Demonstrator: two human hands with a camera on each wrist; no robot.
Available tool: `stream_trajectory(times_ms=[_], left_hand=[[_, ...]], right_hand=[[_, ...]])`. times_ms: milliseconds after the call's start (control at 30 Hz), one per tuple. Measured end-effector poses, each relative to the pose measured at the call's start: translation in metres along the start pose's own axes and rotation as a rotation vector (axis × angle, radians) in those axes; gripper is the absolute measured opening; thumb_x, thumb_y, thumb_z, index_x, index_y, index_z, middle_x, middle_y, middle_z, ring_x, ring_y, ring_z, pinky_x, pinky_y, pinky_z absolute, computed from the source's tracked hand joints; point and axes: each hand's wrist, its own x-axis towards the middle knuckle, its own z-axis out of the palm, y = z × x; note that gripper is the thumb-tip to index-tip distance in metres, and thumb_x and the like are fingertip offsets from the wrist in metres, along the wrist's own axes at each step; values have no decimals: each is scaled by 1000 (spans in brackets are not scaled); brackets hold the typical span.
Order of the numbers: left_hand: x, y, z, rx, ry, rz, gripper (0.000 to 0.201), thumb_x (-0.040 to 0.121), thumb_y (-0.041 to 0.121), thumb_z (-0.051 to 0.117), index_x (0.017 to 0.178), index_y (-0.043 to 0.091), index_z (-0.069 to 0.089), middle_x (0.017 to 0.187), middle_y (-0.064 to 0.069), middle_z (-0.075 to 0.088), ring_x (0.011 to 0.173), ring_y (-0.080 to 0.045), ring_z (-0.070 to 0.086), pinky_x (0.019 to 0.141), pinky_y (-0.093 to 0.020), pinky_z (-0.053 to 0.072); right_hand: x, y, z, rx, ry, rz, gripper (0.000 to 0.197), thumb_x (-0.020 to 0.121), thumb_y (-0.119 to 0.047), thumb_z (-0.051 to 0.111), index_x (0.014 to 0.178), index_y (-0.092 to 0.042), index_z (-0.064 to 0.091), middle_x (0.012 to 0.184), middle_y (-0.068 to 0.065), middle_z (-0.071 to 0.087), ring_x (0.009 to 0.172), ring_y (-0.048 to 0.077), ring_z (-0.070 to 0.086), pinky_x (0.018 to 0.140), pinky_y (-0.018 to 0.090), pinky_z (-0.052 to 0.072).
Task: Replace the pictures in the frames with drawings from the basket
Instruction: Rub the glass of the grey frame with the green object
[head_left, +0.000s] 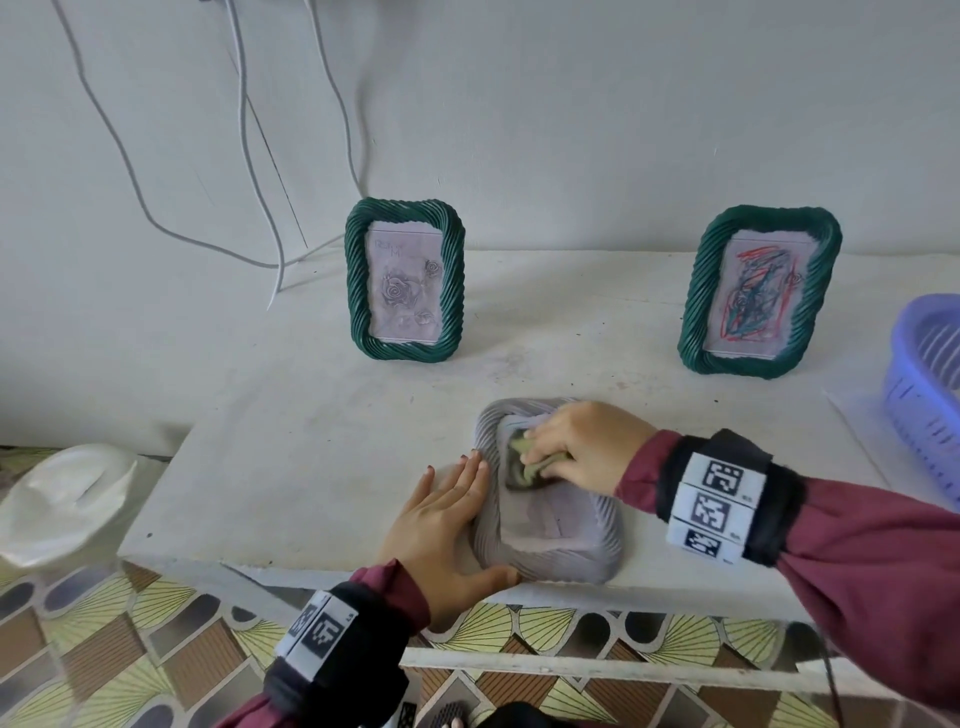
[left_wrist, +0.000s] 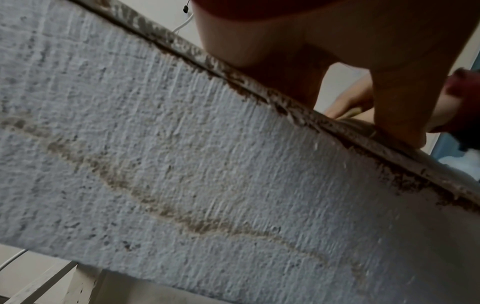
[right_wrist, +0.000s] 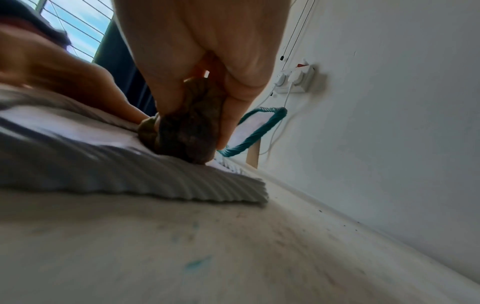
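I see a matt, stained table top (head_left: 322, 415) with a rough plastered underside (left_wrist: 182, 164). The grey frame (head_left: 608, 540) and both green frames (head_left: 353, 291) (head_left: 696, 322) look like ridged, twisted plastic. The purple basket (head_left: 914, 374) is slatted plastic. The olive cloth (right_wrist: 187, 135) looks soft.

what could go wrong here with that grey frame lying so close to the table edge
The grey frame lies at the table's front edge; only the flat left hand steadies it, so it could slide off. The right hand rubs a wadded cloth inside it, which may smudge or crease the paper.
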Motion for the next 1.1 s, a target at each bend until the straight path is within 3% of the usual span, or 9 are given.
stream_trajectory(times_ms=[67, 233, 400, 500, 633, 767, 967, 1100], left_hand=[[0, 1, -1, 2, -7, -3, 105, 54, 83, 27, 135, 32, -17, 152, 10, -10, 131, 8, -20, 107, -17, -21], [-1, 1, 1, 28, -3, -4, 102, 56, 82, 25, 134, 32, -20, 151, 11, -14, 129, 8, -25, 109, -20, -20], [-1, 0, 2, 17, -12, -7, 103, 56, 82, 26, 134, 32, -21, 151, 12, -14, 124, 12, -29, 111, -21, -19], [-1, 0, 2, 17, -8, 2, 104, 58, 82, 27, 135, 31, -19, 152, 11, -13, 125, 12, -28, 111, -21, -19], [-2, 2, 1, 19, -14, 4, 103, 59, 82, 25, 134, 31, -22, 151, 11, -16, 124, 11, -31, 112, -23, -19], [-1, 1, 2, 19, -6, 9, 104, 59, 81, 26, 135, 29, -21, 150, 10, -15, 128, 7, -28, 112, -23, -19], [-1, 1, 3, 25, -1, 12, 104, 58, 80, 26, 138, 30, -16, 150, 12, -14, 130, 8, -24, 111, -24, -20], [-1, 0, 3, 16, 0, 22, 103, 58, 79, 28, 138, 31, -15, 149, 15, -16, 132, 9, -21, 109, -21, -23]], right_hand=[[15, 0, -1, -49, 35, 26, 27, 87, -18, 59, 112, -14, 66, 121, 7, 63, 112, 23, 54, 98, 32, 39], [15, -19, 9, -86, 34, 36, 24, 88, -20, 56, 109, -13, 67, 111, 9, 65, 105, 26, 55, 92, 39, 42], [-22, -28, 13, -76, -125, -74, 27, 91, -21, 52, 115, -17, 64, 114, 5, 65, 104, 19, 55, 95, 31, 38], [-10, -15, 0, -40, -82, -14, 25, 90, -18, 55, 113, -15, 66, 116, 5, 65, 107, 21, 55, 96, 33, 38], [20, 0, -7, -92, 26, 70, 22, 88, -19, 57, 107, -13, 66, 108, 8, 65, 99, 24, 57, 90, 38, 45], [21, -4, 3, -45, 92, 70, 19, 85, -18, 61, 103, -13, 68, 105, 8, 67, 100, 25, 56, 90, 37, 44], [-6, -11, 10, 27, -66, -72, 20, 85, -16, 61, 103, -17, 70, 104, 0, 70, 100, 15, 58, 93, 29, 41], [4, 0, -1, -29, 2, -3, 23, 86, -17, 60, 108, -15, 68, 111, 4, 67, 105, 21, 57, 94, 33, 42]])
